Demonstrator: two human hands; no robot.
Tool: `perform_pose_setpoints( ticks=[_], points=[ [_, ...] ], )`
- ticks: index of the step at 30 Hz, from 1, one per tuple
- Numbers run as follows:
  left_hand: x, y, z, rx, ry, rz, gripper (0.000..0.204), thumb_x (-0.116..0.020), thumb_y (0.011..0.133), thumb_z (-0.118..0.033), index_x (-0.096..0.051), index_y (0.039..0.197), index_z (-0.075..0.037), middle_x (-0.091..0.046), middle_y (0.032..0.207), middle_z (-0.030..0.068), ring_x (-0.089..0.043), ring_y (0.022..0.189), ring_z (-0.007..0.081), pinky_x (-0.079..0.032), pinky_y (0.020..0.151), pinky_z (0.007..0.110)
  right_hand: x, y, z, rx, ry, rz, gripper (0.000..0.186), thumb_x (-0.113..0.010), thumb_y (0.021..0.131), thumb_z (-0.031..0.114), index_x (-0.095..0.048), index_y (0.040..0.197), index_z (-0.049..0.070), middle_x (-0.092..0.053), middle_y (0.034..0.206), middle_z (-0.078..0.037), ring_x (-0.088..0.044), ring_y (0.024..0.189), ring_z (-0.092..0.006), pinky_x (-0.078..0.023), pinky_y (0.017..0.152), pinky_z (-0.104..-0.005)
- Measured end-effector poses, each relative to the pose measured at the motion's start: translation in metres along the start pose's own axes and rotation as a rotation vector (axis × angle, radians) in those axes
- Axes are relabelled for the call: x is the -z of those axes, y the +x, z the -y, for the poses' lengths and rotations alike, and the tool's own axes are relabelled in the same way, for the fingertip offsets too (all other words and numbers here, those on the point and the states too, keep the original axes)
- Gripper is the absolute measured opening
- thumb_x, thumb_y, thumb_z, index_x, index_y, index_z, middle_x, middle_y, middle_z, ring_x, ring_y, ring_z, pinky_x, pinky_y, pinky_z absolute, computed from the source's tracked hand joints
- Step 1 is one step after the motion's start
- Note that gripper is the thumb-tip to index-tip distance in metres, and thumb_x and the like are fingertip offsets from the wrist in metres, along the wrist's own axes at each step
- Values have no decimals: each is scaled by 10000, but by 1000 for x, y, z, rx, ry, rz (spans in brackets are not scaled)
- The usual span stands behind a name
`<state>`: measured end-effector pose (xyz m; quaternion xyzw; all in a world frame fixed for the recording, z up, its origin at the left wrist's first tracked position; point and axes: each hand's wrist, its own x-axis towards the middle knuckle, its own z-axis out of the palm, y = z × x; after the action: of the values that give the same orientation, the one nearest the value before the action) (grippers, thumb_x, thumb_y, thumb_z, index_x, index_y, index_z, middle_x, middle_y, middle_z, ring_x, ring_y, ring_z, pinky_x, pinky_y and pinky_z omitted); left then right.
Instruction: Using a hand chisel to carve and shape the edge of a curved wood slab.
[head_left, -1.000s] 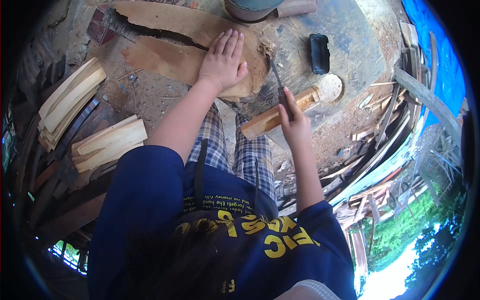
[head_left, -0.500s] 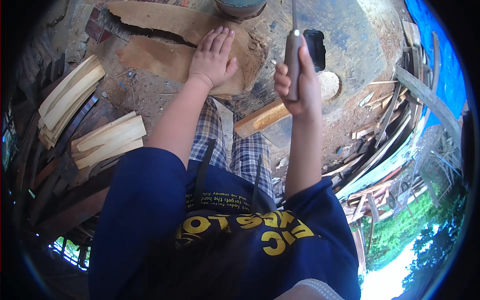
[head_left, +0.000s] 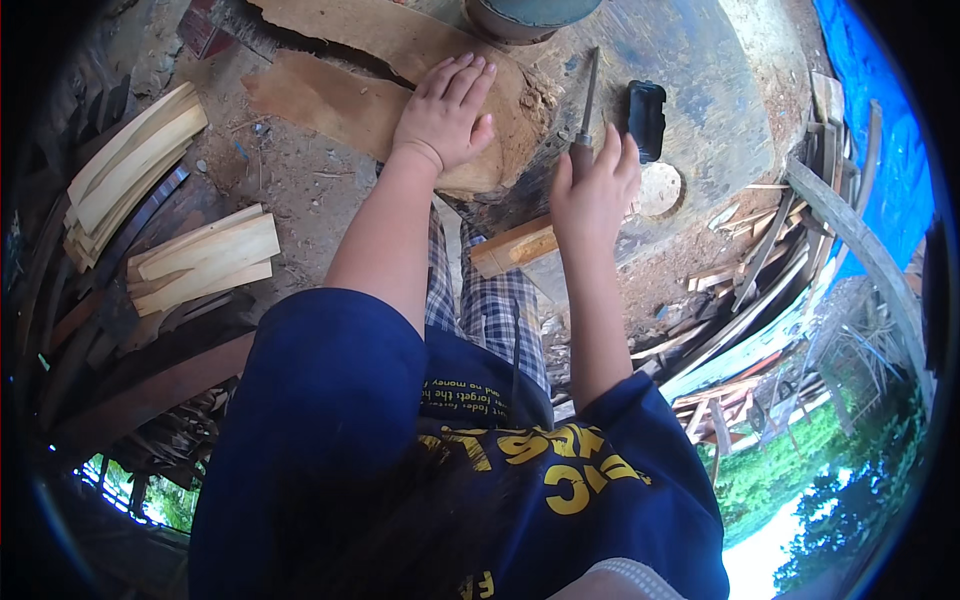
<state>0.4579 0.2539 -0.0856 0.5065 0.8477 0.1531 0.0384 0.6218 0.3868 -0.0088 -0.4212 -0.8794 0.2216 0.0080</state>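
My left hand [head_left: 447, 110] lies flat, fingers stretched out, on a thick split piece of brown wood [head_left: 515, 125]. My right hand [head_left: 597, 190] is low over the work surface with its fingers straight and apart. Between its thumb and fingers is the brown handle of a slim tool [head_left: 590, 100], whose long, narrow grey blade points away from me; I cannot tell its exact kind. A light wooden block [head_left: 515, 246] with a hollowed face sits just below the right hand, partly hidden by it. Beside the right fingertips lies a small black plastic case [head_left: 646, 120].
A dark round pot [head_left: 530, 18] stands at the far edge of the worn work surface [head_left: 700, 80]. A pale wooden disc [head_left: 660, 190] lies on the right. Stacked thin boards [head_left: 135, 165] are at left; scrap wood [head_left: 750, 250] and a blue tarp [head_left: 880, 130] at right.
My right hand has come down with the slim tool, from holding it raised to loosened fingers around its handle. The left hand stays on the split wood. The view has shifted slightly.
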Motion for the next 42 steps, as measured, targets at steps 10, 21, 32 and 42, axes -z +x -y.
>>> perform_pose_setpoints(
  ticks=[10,21,32,42],
  points=[
    [-2,6,-2,23,-9,-18,632,-597,854,-331,-457,1438,-135,-486,1425,57,-397,1372,241,-302,1197,408,-39,83,2,465,-304,84,666,-561,860,691,-631,1149,95,-547,1240,-164,-466,1178,-429,-337,967,-573],
    [-2,4,-2,16,45,-40,622,-601,830,-354,-509,1406,-139,-498,1427,38,-418,1350,215,-302,1192,397,-32,117,-9,932,-355,96,381,-543,956,479,-674,943,122,-624,898,-53,-623,896,-233,-401,867,-389],
    [-5,4,-4,38,12,-31,618,-598,846,-338,-478,1426,-161,-484,1432,29,-399,1370,228,-312,1181,423,62,201,-24,907,-361,400,478,-630,932,446,-425,1236,141,-655,1025,-146,-669,924,-333,-497,883,-472],
    [-3,4,-3,35,-1,-23,637,-602,842,-345,-464,1434,-155,-481,1436,33,-402,1366,220,-297,1193,414,-3,57,7,47,212,233,484,-738,887,285,-559,1185,-52,-601,1135,-234,-574,1103,-349,-474,960,-429]
  ],
)
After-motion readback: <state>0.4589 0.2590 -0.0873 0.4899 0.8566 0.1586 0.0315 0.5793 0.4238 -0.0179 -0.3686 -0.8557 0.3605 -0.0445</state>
